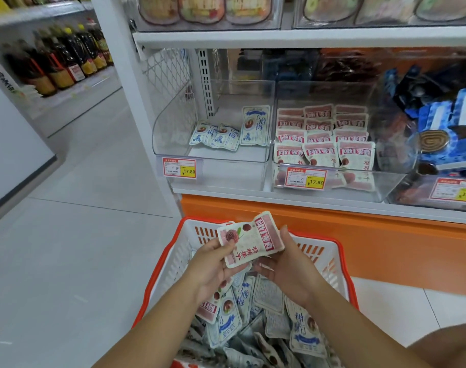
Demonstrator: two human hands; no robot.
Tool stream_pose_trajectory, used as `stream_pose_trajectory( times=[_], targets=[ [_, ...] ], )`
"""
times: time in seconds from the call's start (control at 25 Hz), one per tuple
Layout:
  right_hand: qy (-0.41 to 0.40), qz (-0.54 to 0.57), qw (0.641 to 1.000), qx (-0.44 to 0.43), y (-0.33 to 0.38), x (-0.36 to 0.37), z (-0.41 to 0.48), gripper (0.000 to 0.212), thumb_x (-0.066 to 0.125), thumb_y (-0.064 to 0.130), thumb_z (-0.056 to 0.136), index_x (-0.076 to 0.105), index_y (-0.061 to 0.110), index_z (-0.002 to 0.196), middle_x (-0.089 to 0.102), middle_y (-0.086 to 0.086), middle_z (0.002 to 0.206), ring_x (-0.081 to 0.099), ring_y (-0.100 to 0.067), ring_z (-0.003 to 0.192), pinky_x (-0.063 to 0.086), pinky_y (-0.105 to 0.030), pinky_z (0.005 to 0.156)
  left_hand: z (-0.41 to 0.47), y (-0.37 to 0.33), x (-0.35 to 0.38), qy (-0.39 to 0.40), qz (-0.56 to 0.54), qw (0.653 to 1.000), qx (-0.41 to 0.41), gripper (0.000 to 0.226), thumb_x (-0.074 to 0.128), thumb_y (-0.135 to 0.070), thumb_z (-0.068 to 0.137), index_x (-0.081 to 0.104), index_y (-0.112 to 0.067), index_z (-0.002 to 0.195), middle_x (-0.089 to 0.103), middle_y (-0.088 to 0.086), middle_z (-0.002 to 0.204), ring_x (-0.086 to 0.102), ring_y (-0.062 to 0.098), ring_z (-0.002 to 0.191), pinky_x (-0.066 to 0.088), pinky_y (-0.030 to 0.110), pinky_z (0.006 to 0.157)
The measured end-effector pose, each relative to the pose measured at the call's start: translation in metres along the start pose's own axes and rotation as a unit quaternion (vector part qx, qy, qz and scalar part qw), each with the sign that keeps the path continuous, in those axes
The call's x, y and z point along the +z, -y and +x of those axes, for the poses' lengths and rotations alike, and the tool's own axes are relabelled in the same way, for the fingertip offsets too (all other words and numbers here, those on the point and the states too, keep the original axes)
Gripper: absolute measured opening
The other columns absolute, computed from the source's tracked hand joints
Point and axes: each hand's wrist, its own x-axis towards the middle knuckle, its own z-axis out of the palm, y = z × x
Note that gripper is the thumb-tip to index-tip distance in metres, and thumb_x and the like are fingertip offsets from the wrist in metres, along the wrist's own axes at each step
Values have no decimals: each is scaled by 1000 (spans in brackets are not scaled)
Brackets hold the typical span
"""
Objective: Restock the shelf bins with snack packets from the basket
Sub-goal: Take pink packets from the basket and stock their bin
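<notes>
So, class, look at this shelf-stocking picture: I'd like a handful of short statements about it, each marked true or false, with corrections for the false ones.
1. The left hand and right hand hold a red-and-white packet above the basket. True.
2. The left bin is packed full. False: only three blue-and-white packets lie in it.
3. The middle bin holds rows of red-and-white packets. True.
4. The basket is empty. False: many packets lie in it.
</notes>
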Motion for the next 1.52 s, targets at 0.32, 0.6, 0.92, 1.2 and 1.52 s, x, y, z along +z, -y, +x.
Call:
stream_pose_trajectory(
  times=[0.32,0.6,0.92,1.2,1.52],
  targets=[
    [-105,-279,917,-264,113,39,-55,15,71,17,87,67,23,99,75,0,90,71,-16,82,57,-27,69,-32,-65,50,78,230,959,148,20,62,-24,92,70,-15,109,75,1,104,69,18,102,54,38,94],
    [-207,-572,745,-274,268,28,-12,30,76,18,82,59,19,107,69,-4,103,66,-19,83,56,-40,78,-17,-132,88,-69,550,701,448,46,61,-38,92,50,-36,137,53,-15,134,50,1,118,43,23,102],
    [-110,-733,671,1,244,31,69,80,77,25,83,34,19,149,59,-10,129,67,-22,93,55,-27,77,33,-142,98,-24,613,688,388,57,60,-43,91,41,-37,144,56,-13,132,57,2,105,46,29,99],
    [-140,-700,700,-11,234,36,77,76,75,18,84,35,17,148,65,-12,117,70,-25,85,59,-40,84,40,-138,101,-27,642,660,389,50,57,-41,94,45,-40,142,57,-17,131,59,0,98,42,36,100],
    [-155,-603,781,-48,228,33,64,72,77,22,80,42,7,140,64,-10,98,60,-18,71,51,-28,62,38,-135,102,-38,641,656,396,48,55,-40,95,42,-44,141,60,-17,124,58,-1,99,36,30,99]
  ],
)
